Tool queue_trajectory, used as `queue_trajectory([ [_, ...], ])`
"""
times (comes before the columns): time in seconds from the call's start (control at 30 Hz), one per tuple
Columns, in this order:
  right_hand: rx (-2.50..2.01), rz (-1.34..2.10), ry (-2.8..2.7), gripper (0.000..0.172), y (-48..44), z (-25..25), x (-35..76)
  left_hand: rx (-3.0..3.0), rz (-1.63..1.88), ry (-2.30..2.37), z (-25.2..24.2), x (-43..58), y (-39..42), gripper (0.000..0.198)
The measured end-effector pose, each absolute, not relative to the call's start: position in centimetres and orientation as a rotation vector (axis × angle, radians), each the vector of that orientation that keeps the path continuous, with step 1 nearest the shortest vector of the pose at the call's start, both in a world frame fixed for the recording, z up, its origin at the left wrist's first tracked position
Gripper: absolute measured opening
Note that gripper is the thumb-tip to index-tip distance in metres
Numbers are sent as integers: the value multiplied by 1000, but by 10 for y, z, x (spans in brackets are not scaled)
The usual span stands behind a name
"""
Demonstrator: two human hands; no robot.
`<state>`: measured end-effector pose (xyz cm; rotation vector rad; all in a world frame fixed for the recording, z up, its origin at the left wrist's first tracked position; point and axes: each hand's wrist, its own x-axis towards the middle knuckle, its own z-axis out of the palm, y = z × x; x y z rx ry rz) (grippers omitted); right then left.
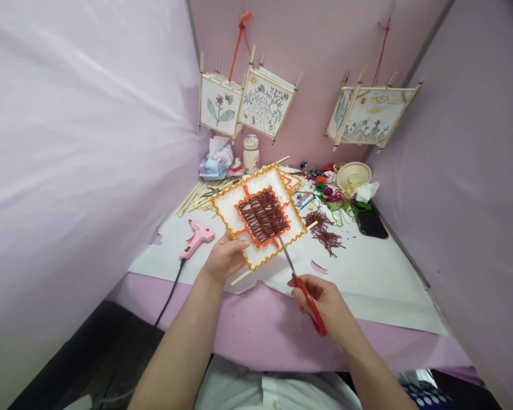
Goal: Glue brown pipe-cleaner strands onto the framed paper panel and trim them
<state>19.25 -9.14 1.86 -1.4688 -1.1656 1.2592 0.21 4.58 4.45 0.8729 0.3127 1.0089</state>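
Note:
My left hand (227,257) grips the lower left edge of a white square panel (226,204), which is tilted up above the table. Wavy yellow yarn (273,259) runs along the panel's border, and wooden sticks (241,277) jut from its corners. At its middle, a patch of brown yarn strands (263,216) is framed by orange yarn. My right hand (320,302) is closed around red-handled scissors (301,290). Their blades point up and touch or nearly touch the lower edge of the brown patch; whether they are parted I cannot tell.
A pink glue gun (197,238) with a black cord lies at left. Loose brown yarn (325,230) and a phone (371,221) lie at right. Behind stand a bottle (251,154), a tissue pack (216,160) and coloured yarn (333,196). Lanterns with drawings (267,102) hang above.

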Motion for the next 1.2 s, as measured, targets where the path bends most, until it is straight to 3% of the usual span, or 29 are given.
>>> queue_trajectory([
  [0.3,-1445,1303,-1064,47,-89,26,187,894,977,301,47,6,42,60],
  [1.2,-1441,1295,-987,46,-83,22,185,884,956,328,48,8,40,57],
])
